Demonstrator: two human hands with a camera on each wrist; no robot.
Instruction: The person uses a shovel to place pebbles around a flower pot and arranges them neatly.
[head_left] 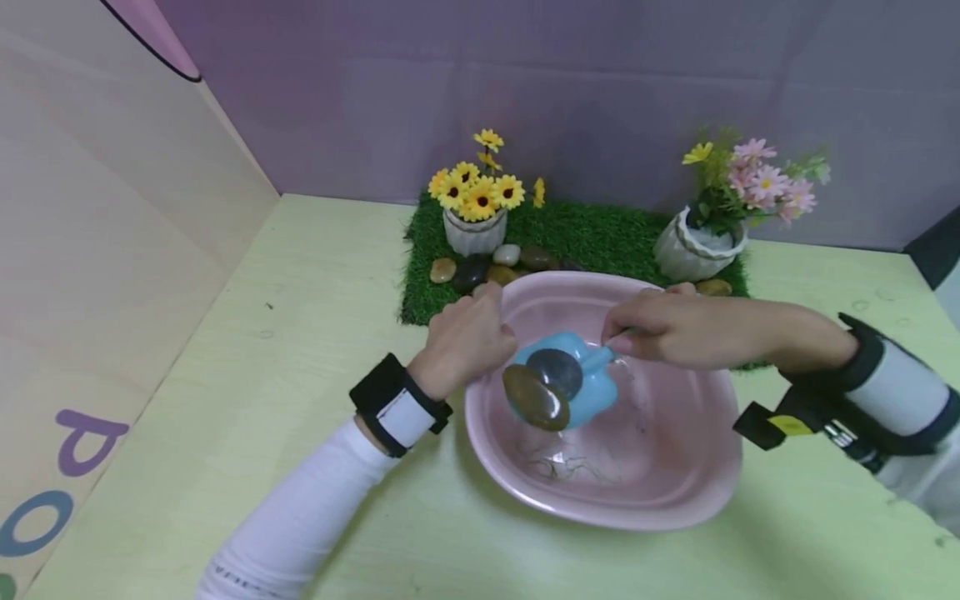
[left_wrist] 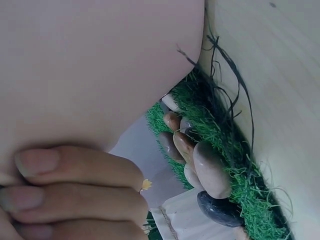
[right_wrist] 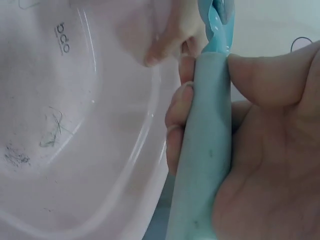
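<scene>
My right hand (head_left: 678,325) holds a light blue toy shovel (head_left: 597,396) by its handle (right_wrist: 207,130), with the thumb on one side and the fingers curled round the other. On the shovel's blade lie a dark grey stone (head_left: 555,370) and a glossy brown stone (head_left: 531,398); the blade hangs over the left part of a pink plastic basin (head_left: 592,515). At the basin's left rim, my left hand (head_left: 467,337) grips the edge, its curled fingers (left_wrist: 85,167) against the outer wall. In the right wrist view only a sliver of the blade shows.
Behind the basin lies a green turf mat (head_left: 600,229) with several pebbles (head_left: 506,254). On it stand a pot of yellow flowers (head_left: 476,229) and a tilted pot of pink flowers (head_left: 693,250). Loose grass strands (head_left: 570,468) lie on the basin's floor. A wall rises behind.
</scene>
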